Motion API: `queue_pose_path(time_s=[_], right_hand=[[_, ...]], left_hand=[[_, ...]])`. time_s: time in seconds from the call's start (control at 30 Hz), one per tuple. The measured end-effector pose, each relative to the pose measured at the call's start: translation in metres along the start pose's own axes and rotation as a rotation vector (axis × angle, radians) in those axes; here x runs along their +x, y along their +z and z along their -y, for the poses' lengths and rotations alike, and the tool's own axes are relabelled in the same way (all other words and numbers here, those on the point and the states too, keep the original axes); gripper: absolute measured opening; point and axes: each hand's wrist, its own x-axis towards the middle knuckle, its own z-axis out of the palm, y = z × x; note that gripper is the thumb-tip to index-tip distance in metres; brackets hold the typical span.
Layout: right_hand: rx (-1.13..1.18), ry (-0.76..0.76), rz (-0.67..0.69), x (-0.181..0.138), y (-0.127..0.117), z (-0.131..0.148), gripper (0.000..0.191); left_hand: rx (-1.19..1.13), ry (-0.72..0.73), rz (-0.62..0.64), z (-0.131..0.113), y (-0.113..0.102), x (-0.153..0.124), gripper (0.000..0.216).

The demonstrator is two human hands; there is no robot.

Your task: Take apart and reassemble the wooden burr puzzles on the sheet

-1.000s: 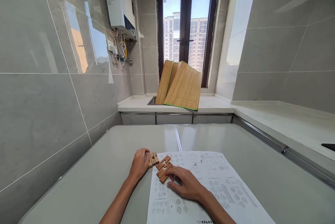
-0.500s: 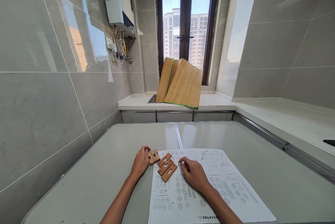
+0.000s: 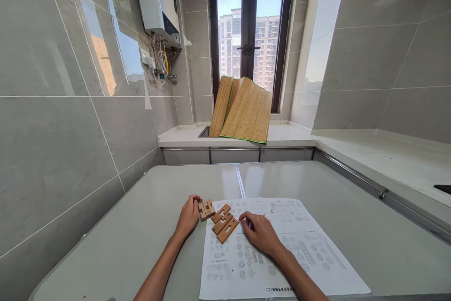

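My left hand (image 3: pixel 189 212) rests on the table at the left of a small group of light notched wooden puzzle pieces (image 3: pixel 206 210). Its fingers curve loosely beside their left end and appear to touch them; the fingertips are partly hidden. Darker flat wooden puzzle pieces with cut-out slots (image 3: pixel 224 224) lie side by side just to the right, on the upper left of a printed sheet (image 3: pixel 289 254). Over that sheet, my right hand (image 3: pixel 260 231) lies with fingers bent inward and tips close together, slightly right of the slotted pieces. I see nothing in it.
The pale table (image 3: pixel 116 244) has a seam running toward the window (image 3: pixel 251 33). Behind it, a folded bamboo mat (image 3: pixel 246 108) leans on the white counter (image 3: pixel 292 135). A metal rail (image 3: pixel 348 172) borders the right side. A water heater (image 3: pixel 157 0) hangs on the left wall.
The view has shifted very slightly. Both hands and the wooden pieces keep nearly the same places relative to each other; my right hand sits only marginally further left.
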Motion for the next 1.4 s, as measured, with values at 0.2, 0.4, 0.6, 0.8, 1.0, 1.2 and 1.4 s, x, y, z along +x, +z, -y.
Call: queue_pose_path(time_s=[0.2,0.4,0.6,0.8,1.0,1.2,1.4], right_hand=[[0.005,-0.004,0.007,-0.001,-0.002,0.002,0.025],[0.003,0.010,0.010,0.000,-0.002,0.002,0.026],[0.000,0.010,0.014,0.000,-0.003,0.003,0.026],[0.002,0.015,0.020,-0.001,-0.002,0.002,0.027],[0.011,0.016,0.019,0.000,-0.002,0.002,0.027],[0.009,0.013,0.018,0.000,-0.003,0.003,0.027],[0.006,0.019,0.028,0.000,-0.002,0.002,0.028]], left_hand=[[0.005,0.002,0.010,-0.003,-0.002,0.000,0.026],[0.014,0.002,0.002,-0.003,-0.001,0.001,0.026],[0.012,0.006,0.003,-0.003,-0.001,0.001,0.027],[0.016,0.004,0.011,-0.005,-0.002,0.000,0.027],[0.022,-0.001,0.011,-0.007,-0.002,-0.001,0.028],[0.034,0.002,0.010,-0.013,-0.004,-0.003,0.031],[0.052,0.018,0.004,-0.020,-0.006,-0.007,0.035]])
